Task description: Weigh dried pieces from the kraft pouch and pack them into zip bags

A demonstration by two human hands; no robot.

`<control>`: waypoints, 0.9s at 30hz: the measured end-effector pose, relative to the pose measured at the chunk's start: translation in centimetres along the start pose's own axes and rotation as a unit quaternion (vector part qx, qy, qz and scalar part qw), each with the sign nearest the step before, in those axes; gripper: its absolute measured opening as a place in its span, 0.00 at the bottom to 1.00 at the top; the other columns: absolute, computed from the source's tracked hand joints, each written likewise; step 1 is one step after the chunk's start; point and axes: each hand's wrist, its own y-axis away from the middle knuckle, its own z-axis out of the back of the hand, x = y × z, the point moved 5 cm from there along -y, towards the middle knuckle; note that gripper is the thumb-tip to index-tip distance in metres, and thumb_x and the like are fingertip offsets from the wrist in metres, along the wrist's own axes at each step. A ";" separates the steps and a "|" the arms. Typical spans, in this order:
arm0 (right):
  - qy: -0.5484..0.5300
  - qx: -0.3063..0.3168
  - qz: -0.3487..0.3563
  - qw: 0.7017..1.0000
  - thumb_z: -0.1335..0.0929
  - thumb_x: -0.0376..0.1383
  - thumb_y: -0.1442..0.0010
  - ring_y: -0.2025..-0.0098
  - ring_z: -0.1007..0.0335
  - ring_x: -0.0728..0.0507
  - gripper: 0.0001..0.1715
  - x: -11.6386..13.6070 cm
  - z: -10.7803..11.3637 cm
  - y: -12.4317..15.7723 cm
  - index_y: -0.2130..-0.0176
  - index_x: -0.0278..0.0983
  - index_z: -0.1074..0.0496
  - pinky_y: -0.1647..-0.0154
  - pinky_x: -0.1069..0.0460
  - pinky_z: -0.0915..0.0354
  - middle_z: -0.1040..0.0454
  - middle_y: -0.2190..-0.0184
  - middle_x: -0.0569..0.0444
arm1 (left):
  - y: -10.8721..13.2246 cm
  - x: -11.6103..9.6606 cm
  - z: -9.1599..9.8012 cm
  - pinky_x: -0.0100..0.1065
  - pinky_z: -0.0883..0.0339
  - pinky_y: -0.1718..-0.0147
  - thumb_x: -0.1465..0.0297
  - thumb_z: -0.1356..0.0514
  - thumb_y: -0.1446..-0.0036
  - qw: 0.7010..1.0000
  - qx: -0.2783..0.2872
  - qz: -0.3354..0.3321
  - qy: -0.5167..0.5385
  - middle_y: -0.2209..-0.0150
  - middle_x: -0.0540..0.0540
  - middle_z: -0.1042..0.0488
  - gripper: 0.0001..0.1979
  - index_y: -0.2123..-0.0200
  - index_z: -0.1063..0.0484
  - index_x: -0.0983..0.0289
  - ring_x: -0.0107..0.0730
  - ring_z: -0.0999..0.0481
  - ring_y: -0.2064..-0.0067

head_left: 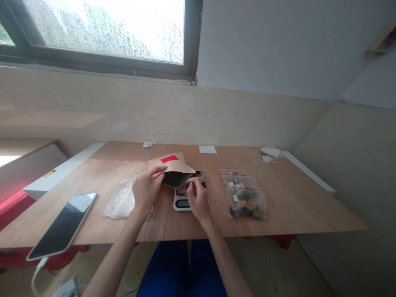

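Observation:
A brown kraft paper pouch (161,163) with a red label is tilted toward me, its dark lined mouth spread apart. My left hand (147,190) pinches the left side of that mouth. The right side of the rim is pinched between the fingers of my right hand (198,200). Below the pouch sits a small white digital scale (182,205), with brownish pieces partly visible on it. The pouch and my right hand cover much of the scale, and its display looks dark. The pouch's contents are hidden from me.
Zip bags of dried pieces (247,204) lie right of the scale. A crumpled clear plastic bag (120,201) is at the left. A phone (63,225) on a cable overhangs the table's front edge. White paper (207,149) and crumpled tissues (271,152) lie along the back.

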 end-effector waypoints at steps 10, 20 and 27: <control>0.062 -0.081 -0.082 0.991 0.46 0.38 0.38 0.71 0.31 0.45 0.10 -6.2 4.4 0.7 0.66 0.39 0.40 0.71 0.53 0.37 0.29 0.72 0.52 | -4.8 -0.1 2.3 0.38 0.35 0.55 0.67 0.42 0.52 0.982 -0.124 -0.053 0.135 0.58 0.56 0.26 0.15 0.59 0.29 0.63 0.38 0.27 0.56; 0.230 -0.035 -0.060 0.971 0.48 0.37 0.36 0.66 0.29 0.42 0.14 -7.0 5.3 1.5 0.62 0.37 0.37 0.68 0.50 0.37 0.27 0.69 0.48 | -5.3 1.9 1.2 0.47 0.44 0.44 0.68 0.44 0.48 0.960 -0.185 -0.051 0.203 0.43 0.65 0.50 0.22 0.50 0.45 0.63 0.43 0.43 0.41; 0.252 -0.111 -0.062 0.959 0.48 0.39 0.36 0.68 0.30 0.42 0.17 -7.3 7.9 1.6 0.60 0.35 0.36 0.70 0.50 0.37 0.28 0.70 0.47 | -4.2 4.1 -2.5 0.50 0.38 0.50 0.69 0.43 0.50 0.974 -0.095 -0.015 0.205 0.46 0.63 0.48 0.21 0.52 0.45 0.63 0.41 0.34 0.48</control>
